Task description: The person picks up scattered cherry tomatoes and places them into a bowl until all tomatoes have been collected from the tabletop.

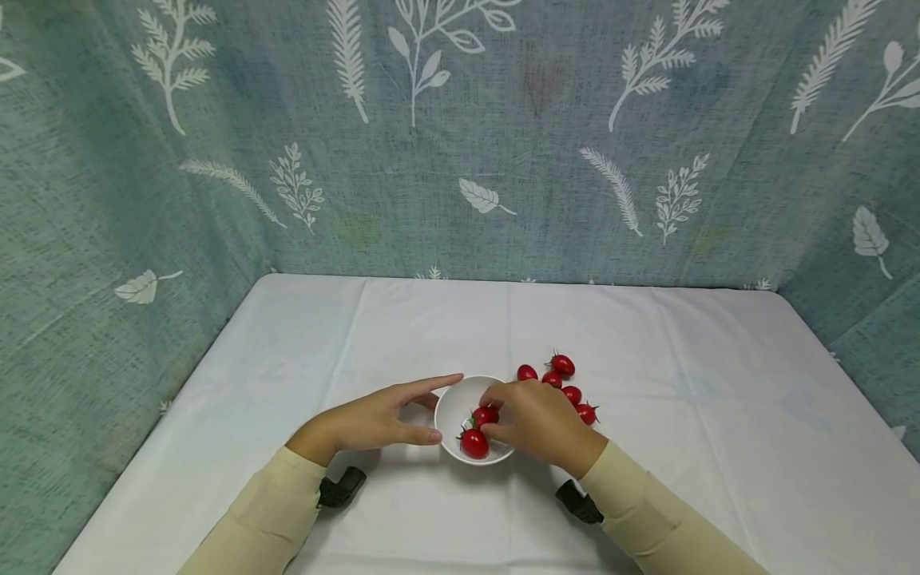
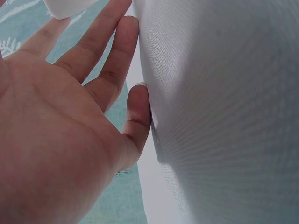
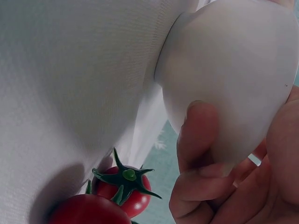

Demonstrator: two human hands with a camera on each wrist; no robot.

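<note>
Head view shows a small round white ceramic bowl standing on a table covered with a white cloth, near the front edge and between the two hands. Two red cherry tomatoes lie inside it: one glossy tomato against the near wall, and a second tomato just behind it, at the fingertips of the right hand. That hand arches over the bowl's right rim with its fingers curled down around the second tomato, pinching it. The left hand lies flat on the cloth just left of the bowl, fingers straight and together, forefinger reaching along the far rim and thumb pointing at the near wall; it holds nothing. A cluster of loose red cherry tomatoes with green stalks rests on the cloth just behind and to the right of the bowl, partly hidden by the right hand.

Left wrist view shows the open palm with fingertips against the white cloth. Right wrist view shows the bowl's outer wall close up, with two stalked tomatoes on the cloth beside it.
</note>
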